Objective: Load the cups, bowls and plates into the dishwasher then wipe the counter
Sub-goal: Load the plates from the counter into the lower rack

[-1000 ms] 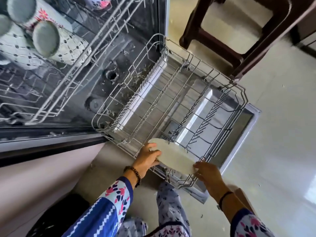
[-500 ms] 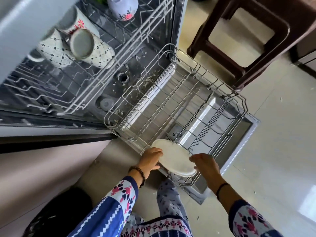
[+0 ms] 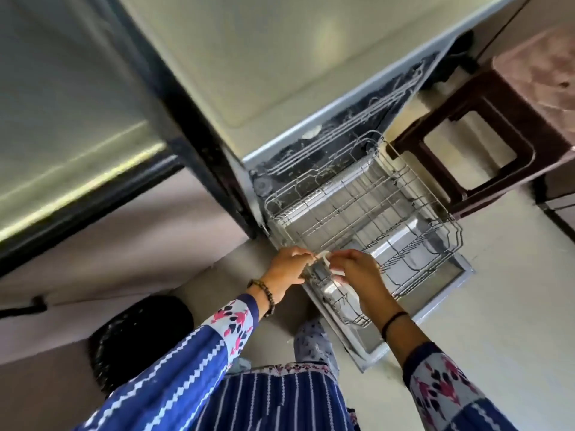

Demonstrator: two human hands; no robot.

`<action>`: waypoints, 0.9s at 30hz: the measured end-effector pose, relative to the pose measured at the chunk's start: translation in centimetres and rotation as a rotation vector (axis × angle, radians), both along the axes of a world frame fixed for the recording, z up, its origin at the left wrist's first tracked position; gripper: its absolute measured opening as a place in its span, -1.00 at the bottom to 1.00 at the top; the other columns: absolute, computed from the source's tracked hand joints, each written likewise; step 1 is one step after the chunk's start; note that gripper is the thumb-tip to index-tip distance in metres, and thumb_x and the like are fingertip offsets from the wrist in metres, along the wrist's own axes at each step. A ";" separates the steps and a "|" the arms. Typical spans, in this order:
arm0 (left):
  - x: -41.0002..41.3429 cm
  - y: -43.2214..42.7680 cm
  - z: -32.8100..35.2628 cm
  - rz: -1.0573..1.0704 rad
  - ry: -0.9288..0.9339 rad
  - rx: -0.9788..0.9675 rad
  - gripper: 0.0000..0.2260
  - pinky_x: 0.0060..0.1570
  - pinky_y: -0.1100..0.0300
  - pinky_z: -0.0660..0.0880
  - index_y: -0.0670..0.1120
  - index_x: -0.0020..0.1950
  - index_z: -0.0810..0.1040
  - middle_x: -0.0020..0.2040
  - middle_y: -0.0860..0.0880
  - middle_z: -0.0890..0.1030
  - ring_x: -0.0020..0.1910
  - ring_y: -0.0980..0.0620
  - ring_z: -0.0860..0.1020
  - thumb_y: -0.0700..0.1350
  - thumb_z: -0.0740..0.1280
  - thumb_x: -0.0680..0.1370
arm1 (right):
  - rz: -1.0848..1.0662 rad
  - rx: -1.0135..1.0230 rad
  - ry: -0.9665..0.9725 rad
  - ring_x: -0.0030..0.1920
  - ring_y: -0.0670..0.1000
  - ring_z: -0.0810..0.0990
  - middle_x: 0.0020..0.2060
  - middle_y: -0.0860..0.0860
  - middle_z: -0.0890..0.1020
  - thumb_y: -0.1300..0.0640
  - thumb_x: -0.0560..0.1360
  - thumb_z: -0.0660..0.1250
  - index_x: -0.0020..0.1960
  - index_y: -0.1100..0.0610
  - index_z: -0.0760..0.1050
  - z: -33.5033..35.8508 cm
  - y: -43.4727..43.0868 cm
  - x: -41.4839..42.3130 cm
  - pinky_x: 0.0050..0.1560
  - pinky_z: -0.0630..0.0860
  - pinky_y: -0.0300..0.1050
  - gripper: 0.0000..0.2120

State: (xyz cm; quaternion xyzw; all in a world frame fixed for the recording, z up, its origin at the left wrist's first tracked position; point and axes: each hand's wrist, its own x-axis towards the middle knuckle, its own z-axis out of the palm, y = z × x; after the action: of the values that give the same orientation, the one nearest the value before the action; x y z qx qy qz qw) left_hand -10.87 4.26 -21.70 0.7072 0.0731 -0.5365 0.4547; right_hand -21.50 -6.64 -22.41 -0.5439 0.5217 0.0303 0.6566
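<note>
We see both hands meeting at the near corner of the lower rack (image 3: 451,226), which is pulled out over the open dishwasher door (image 3: 460,276). Between them stands the white plate (image 3: 325,257), turned nearly edge-on, so only a thin pale sliver of it shows among the rack wires. The left hand (image 3: 287,269) curls its fingers round the plate's left rim, and the right hand (image 3: 357,272) pinches the rim on the other side, with its thumb and fingertips closed on it. How deep the plate sits in the wires we cannot tell, since the hands and some motion blur cover it. A bead bracelet (image 3: 264,294) circles the left wrist and a black band (image 3: 394,320) the right. Behind the lower rack we make out the upper rack (image 3: 345,144) inside the machine. A dark brown stool (image 3: 497,88) stands on the floor beside the dishwasher, and a black mesh bin (image 3: 140,337) sits at lower left.
</note>
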 end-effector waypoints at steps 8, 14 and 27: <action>2.9 14.6 10.4 0.125 -0.189 -0.077 -0.89 0.00 0.03 0.58 -0.09 0.04 0.60 0.12 -0.10 0.62 0.16 -0.02 0.55 -0.21 0.30 0.58 | 0.213 0.035 -0.168 -0.10 0.01 0.67 -0.15 0.11 0.71 0.20 0.52 0.42 -0.02 0.18 0.63 10.8 13.0 5.3 -0.15 0.56 -0.17 -0.93; 6.2 25.8 17.7 0.312 -0.422 -0.215 -0.89 -0.22 0.19 0.58 -0.03 -0.04 0.62 0.05 -0.01 0.64 0.05 0.06 0.59 -0.15 0.29 0.59 | 0.447 -0.002 -0.302 -0.06 0.04 0.70 -0.06 0.09 0.74 0.18 0.52 0.42 0.05 0.24 0.63 17.9 22.1 11.1 -0.12 0.58 -0.15 -0.84; 13.8 42.9 26.9 0.746 -0.739 -0.262 -0.88 -0.16 0.09 0.60 0.02 -0.04 0.63 -0.03 -0.03 0.70 0.05 0.00 0.64 -0.17 0.32 0.55 | 0.885 -0.042 -0.564 -0.08 0.03 0.71 -0.08 0.07 0.74 0.16 0.51 0.45 0.03 0.16 0.64 28.1 36.8 25.4 -0.16 0.56 -0.17 -0.88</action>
State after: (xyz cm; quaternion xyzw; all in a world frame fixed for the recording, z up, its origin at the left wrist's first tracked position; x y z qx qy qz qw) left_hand 2.94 47.18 5.25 0.7123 0.0869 -0.0586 0.6940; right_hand 3.93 30.12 5.71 -0.7122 0.0455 0.1464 0.6850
